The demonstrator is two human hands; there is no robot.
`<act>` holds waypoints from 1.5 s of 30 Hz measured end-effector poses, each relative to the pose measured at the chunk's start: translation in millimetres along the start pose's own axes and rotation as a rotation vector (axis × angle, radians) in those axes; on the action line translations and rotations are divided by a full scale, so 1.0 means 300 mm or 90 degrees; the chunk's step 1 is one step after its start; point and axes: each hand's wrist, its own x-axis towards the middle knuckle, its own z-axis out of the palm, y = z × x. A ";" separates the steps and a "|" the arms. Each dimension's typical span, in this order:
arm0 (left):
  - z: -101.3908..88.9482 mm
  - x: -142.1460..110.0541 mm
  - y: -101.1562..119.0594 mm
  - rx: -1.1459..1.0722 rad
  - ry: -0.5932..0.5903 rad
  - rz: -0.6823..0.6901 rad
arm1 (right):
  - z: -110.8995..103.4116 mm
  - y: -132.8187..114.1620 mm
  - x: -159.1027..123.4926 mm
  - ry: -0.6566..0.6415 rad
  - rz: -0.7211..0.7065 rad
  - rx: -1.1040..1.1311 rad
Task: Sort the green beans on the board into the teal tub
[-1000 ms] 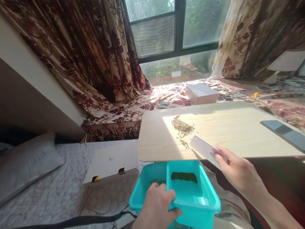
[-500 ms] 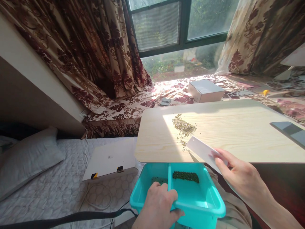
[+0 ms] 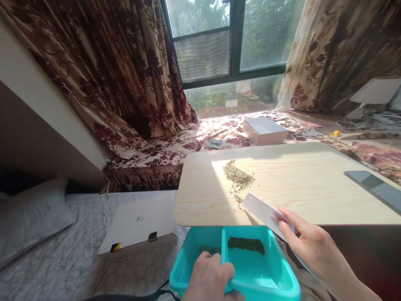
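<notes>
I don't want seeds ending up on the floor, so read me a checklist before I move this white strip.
1. White strip gripped in right hand: ok.
2. Left hand steadying the turquoise bin: ok, it grips near the divider.
3. Bin at the near edge of the wooden tabletop: ok, just below it.
4. Pale seeds in one neat pile: not ok, strays trail toward the strip.
5. Smartphone away from the seeds: ok, far right.
6. Left compartment's full contents: cannot tell, your hand hides part.
</notes>
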 end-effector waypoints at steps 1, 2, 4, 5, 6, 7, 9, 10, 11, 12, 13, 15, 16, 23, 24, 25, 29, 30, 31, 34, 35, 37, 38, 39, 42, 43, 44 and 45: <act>0.000 0.000 -0.001 -0.002 0.001 0.004 | 0.000 -0.002 0.001 0.004 -0.004 -0.004; 0.002 0.000 -0.002 -0.004 0.002 0.007 | 0.000 -0.005 0.002 0.007 -0.009 -0.007; 0.010 0.001 -0.007 -0.009 0.007 0.011 | 0.000 -0.017 0.004 0.006 -0.016 -0.008; 0.015 0.001 -0.009 -0.013 0.012 0.011 | 0.000 -0.023 0.006 0.003 -0.019 -0.006; 0.019 0.002 -0.011 -0.015 0.019 0.010 | 0.000 -0.028 0.007 -0.005 -0.022 -0.002; 0.022 0.002 -0.012 -0.017 0.025 0.011 | 0.000 -0.031 0.007 -0.012 -0.024 0.004; 0.026 0.004 -0.014 -0.017 0.032 0.014 | 0.002 -0.024 0.003 -0.022 -0.026 0.011; 0.027 0.005 -0.015 -0.018 0.031 0.016 | 0.004 -0.014 -0.001 -0.019 -0.026 0.010; 0.027 0.006 -0.017 -0.021 0.029 0.020 | 0.006 -0.002 -0.006 -0.009 -0.024 0.005; 0.027 0.008 -0.018 -0.022 0.027 0.024 | 0.007 0.011 -0.012 0.002 -0.022 -0.002; 0.028 0.010 -0.020 -0.023 0.026 0.026 | 0.008 0.024 -0.018 0.014 -0.018 -0.009; 0.030 0.015 -0.023 -0.021 0.028 0.032 | 0.004 0.040 -0.028 0.015 -0.015 -0.016; 0.031 0.016 -0.023 -0.018 0.031 0.035 | 0.000 0.041 -0.032 0.007 -0.016 -0.014; 0.036 0.015 -0.024 -0.008 0.043 0.029 | -0.014 -0.011 -0.010 -0.019 -0.031 0.012; 0.039 0.015 -0.026 -0.009 0.046 0.028 | -0.011 -0.015 -0.002 -0.006 -0.032 0.006; 0.044 0.015 -0.028 -0.011 0.050 0.029 | -0.006 -0.018 0.007 0.005 -0.031 -0.001; 0.068 0.023 -0.041 -0.006 0.064 0.029 | 0.016 -0.027 0.037 -0.001 -0.023 -0.021; 0.074 0.026 -0.044 -0.003 0.062 0.028 | 0.021 -0.030 0.042 -0.005 -0.026 -0.023; 0.078 0.028 -0.046 0.000 0.059 0.026 | 0.026 -0.033 0.045 -0.007 -0.030 -0.023; 0.077 0.029 -0.049 -0.003 0.058 0.024 | 0.033 -0.040 0.048 -0.010 -0.047 -0.009; 0.071 0.027 -0.048 -0.008 0.055 0.022 | 0.033 -0.040 0.047 -0.011 -0.051 -0.002; 0.053 0.020 -0.044 -0.015 0.045 0.016 | 0.028 -0.034 0.043 -0.012 -0.056 0.003; 0.042 0.016 -0.041 -0.017 0.034 0.014 | 0.025 -0.028 0.040 -0.010 -0.057 0.003; 0.031 0.012 -0.039 -0.018 0.024 0.014 | 0.021 -0.021 0.035 -0.004 -0.058 0.000; 0.007 0.005 -0.034 -0.017 -0.006 0.018 | 0.010 0.002 0.016 0.010 -0.060 -0.004; 0.003 0.004 -0.033 -0.017 -0.010 0.019 | 0.007 0.010 0.008 0.013 -0.061 -0.005; 0.002 0.004 -0.033 -0.017 -0.007 0.020 | 0.004 0.017 -0.001 0.011 -0.062 -0.005; 0.002 0.005 -0.033 -0.017 -0.003 0.021 | 0.001 0.023 -0.009 0.009 -0.064 -0.003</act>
